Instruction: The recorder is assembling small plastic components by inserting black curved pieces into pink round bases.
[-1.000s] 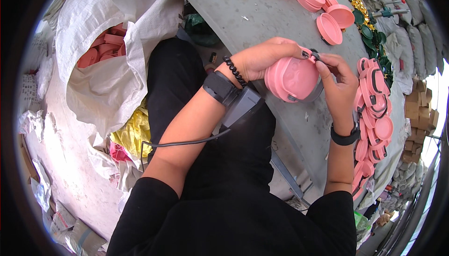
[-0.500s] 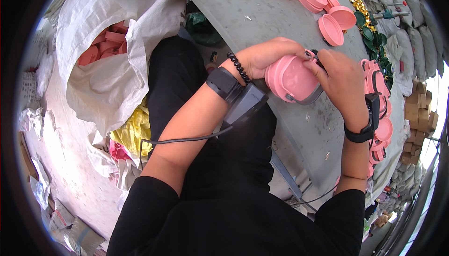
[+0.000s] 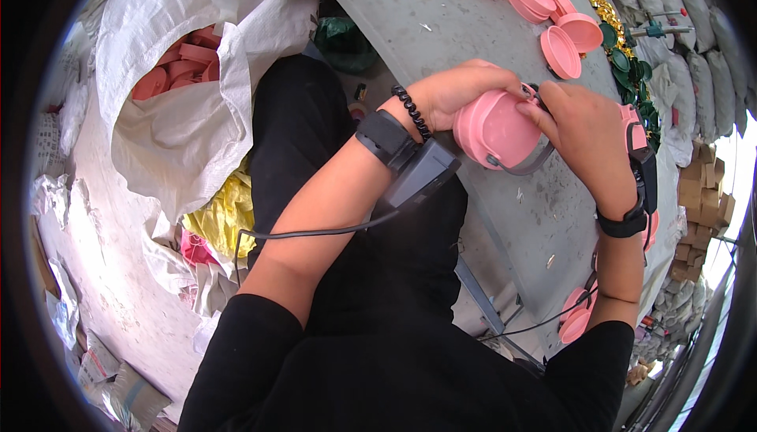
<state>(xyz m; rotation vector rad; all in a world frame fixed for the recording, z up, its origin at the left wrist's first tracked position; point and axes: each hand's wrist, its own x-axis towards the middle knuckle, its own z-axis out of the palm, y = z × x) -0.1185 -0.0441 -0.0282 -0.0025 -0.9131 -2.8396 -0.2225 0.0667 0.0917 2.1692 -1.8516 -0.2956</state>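
A pink round plastic container (image 3: 509, 132) with a thin grey bail handle (image 3: 530, 168) is held tilted over the table. My left hand (image 3: 461, 93) wraps round its left side, thumb along the upper rim. At the far right of the rim, my right hand (image 3: 579, 128) is closed with thumb and fingers on the handle's dark end. Its fingertips partly hide that joint. The handle's near end sits in a lug on the container's lower side, and the bow stands away from the wall.
On the grey table (image 3: 394, 6) lie several shallow pink lids (image 3: 561, 52), with gold pieces (image 3: 599, 4) and dark green pieces (image 3: 627, 69) beyond. More pink pieces (image 3: 576, 317) are by my right forearm. To the left, a white woven sack (image 3: 189, 140) holds pink parts (image 3: 177, 65).
The grey handle has swung outward from the container's side. My right hand and forearm have shifted slightly right, and the whole view has moved a little.
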